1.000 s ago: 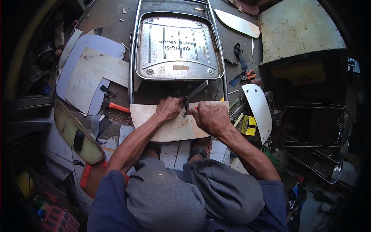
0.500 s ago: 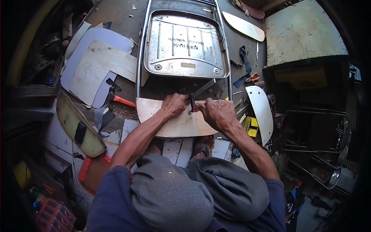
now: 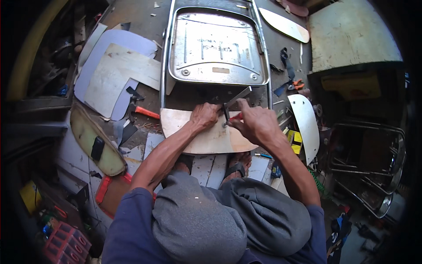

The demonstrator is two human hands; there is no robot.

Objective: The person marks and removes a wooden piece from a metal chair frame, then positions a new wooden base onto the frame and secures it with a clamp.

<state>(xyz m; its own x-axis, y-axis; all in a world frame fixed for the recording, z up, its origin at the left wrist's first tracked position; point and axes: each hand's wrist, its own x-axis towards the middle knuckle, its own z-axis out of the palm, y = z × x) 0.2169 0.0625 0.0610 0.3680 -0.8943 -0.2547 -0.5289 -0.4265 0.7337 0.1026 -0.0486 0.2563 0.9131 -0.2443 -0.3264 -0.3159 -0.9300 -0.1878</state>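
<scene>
A curved pale wooden board lies across the near end of a chrome metal frame, close in front of my knees. On the board stands what looks like a bar clamp, with a flat metal bar, a black arm and a red handle. My left hand rests on the far part of the board, its curled fingertips at the clamp's black arm. My right hand is closed around the red handle, the index finger raised near the bar. A small round metal piece sits below the arm.
A shiny metal seat panel lies within the frame. To the left are a red-handled hammer and cut sheets. Orange-handled pliers, a yellow box and another curved board lie to the right.
My right hand has turned on the red handle, its index finger lifting away from the board. The left hand stays at the clamp. The whole view has shifted slightly.
</scene>
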